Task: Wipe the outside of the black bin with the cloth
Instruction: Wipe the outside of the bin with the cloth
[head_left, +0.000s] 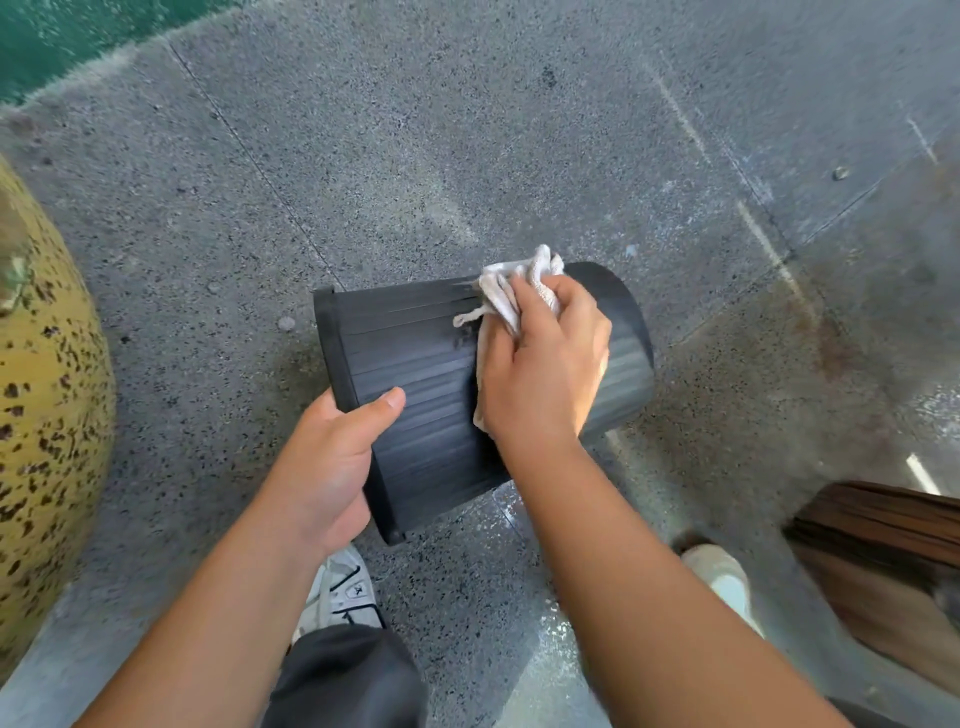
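Observation:
A black ribbed bin (415, 374) is held on its side above the floor, its rim to the left and its base to the right. My left hand (332, 467) grips the rim, thumb lying across the ribbed outer wall. My right hand (545, 364) presses a crumpled white cloth (509, 291) flat against the bin's outer wall near the base end. Part of the cloth is hidden under my palm.
Speckled grey stone floor (467, 130) lies all around. A large yellow speckled rounded object (47, 415) bulges in at the left. A brown wooden object (883, 540) sits at the lower right. My shoes (343, 587) stand below the bin.

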